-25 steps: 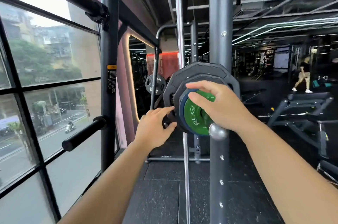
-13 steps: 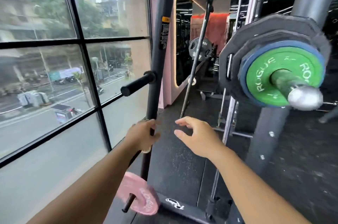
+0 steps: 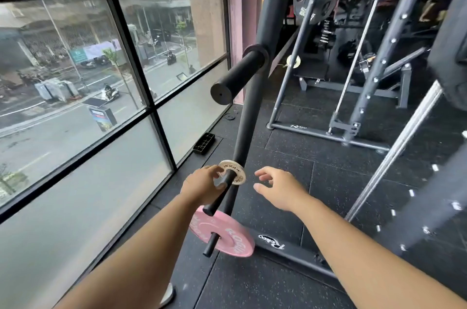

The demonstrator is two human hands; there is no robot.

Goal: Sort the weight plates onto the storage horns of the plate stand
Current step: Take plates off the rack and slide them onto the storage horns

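Both hands dropped lower vs 0.5 s back. L hand (image 3: 202,188) pinched small white plate (image 3: 231,172) on thin peg (image 3: 217,200), peg tip pointing 7 o'clock; R hand (image 3: 280,190) loose, empty, at plate's 3 o'clock.

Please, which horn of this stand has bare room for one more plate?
The thick upper horn is bare from collar to tip. The thin middle horn is crowded: the small white plate sits there, with the left hand pinching it. The lowest horn carries the pink plate; only its short tip is bare.
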